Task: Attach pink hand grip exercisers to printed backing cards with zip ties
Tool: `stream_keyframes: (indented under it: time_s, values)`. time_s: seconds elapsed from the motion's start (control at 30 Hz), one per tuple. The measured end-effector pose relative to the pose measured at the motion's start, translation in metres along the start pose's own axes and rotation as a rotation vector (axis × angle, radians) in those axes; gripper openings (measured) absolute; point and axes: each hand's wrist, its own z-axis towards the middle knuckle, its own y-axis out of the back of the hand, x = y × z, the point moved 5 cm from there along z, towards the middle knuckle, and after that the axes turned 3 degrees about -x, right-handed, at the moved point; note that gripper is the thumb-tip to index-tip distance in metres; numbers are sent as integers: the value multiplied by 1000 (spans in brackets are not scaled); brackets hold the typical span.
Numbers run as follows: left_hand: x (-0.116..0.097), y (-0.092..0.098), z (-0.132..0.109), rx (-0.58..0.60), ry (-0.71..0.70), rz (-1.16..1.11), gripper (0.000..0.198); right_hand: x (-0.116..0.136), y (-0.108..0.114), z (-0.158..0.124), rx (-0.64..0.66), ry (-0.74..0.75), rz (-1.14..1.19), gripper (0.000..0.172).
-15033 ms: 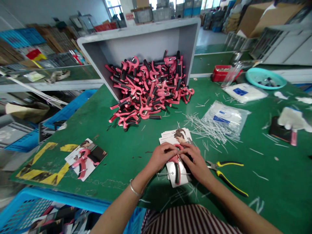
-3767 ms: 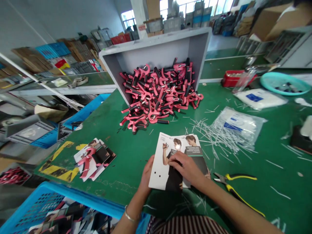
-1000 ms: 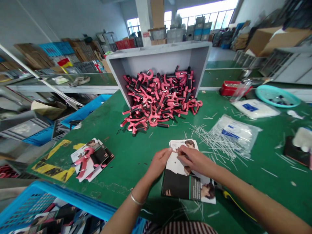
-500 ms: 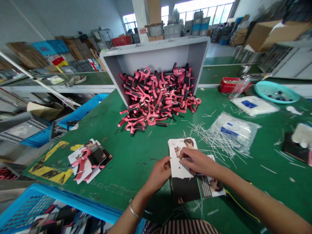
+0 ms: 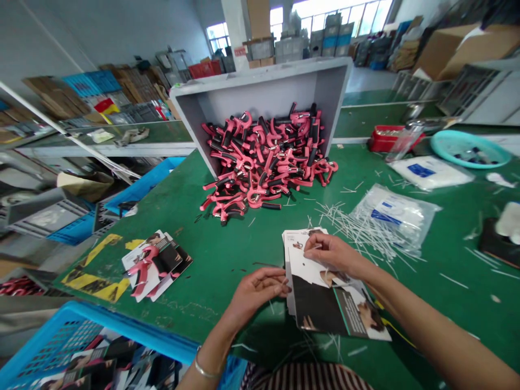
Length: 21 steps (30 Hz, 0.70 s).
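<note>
A stack of printed cards (image 5: 320,309), with black, white and photo areas, lies in front of me. My right hand (image 5: 331,257) rests over its upper part, thumb and forefinger pinched at the top card near a small hole. What lies under the other fingers is hidden. My left hand (image 5: 260,290) is at the stack's left edge, fingers loosely bent and apart, holding nothing visible. Farther back, pink-and-black spring-handled hand grips (image 5: 264,157) spill from a tipped grey crate (image 5: 260,89). On the left, two cards (image 5: 174,257) lie overlapped with a pink hand grip (image 5: 148,265) on top.
Thin white plastic ties (image 5: 361,233) lie scattered right of the cards, beside a clear bag (image 5: 396,216). Behind are a red box (image 5: 384,140) and a turquoise tray (image 5: 471,149). A blue basket (image 5: 122,327) with packed cards stands at lower left. Yellow-black tape (image 5: 95,271) marks the table corner.
The top card has shifted down and right, showing more of its printed black lower part. My left hand has loosened and drawn slightly left; my right hand stays near the card's top.
</note>
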Motion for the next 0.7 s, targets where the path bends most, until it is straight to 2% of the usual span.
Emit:
stream_keyframes:
  time_s: [0.1, 0.17, 0.33, 0.43, 0.53, 0.6, 0.7]
  values:
    - [10, 6, 0, -183, -60, 115, 29, -4, -5, -2, -50, 5, -8, 26]
    - [14, 6, -3, -236, -91, 195, 26, -8, -9, -5, -75, -4, -27, 26]
    - [3, -6, -4, -217, -267, 460, 28, -10, -20, -10, -97, -17, -109, 25]
    - [2, -14, 1, -175, -295, 591, 14, -7, -23, -11, -115, -5, -138, 24]
    - [12, -18, 4, -176, -256, 525, 14, -4, -22, -14, -157, 8, -178, 23]
    - [18, -19, 4, -210, -228, 453, 24, -4, -22, -17, -161, 6, -200, 23]
    - [20, -21, 4, -236, -238, 486, 30, -7, -25, -20, -159, -8, -210, 24]
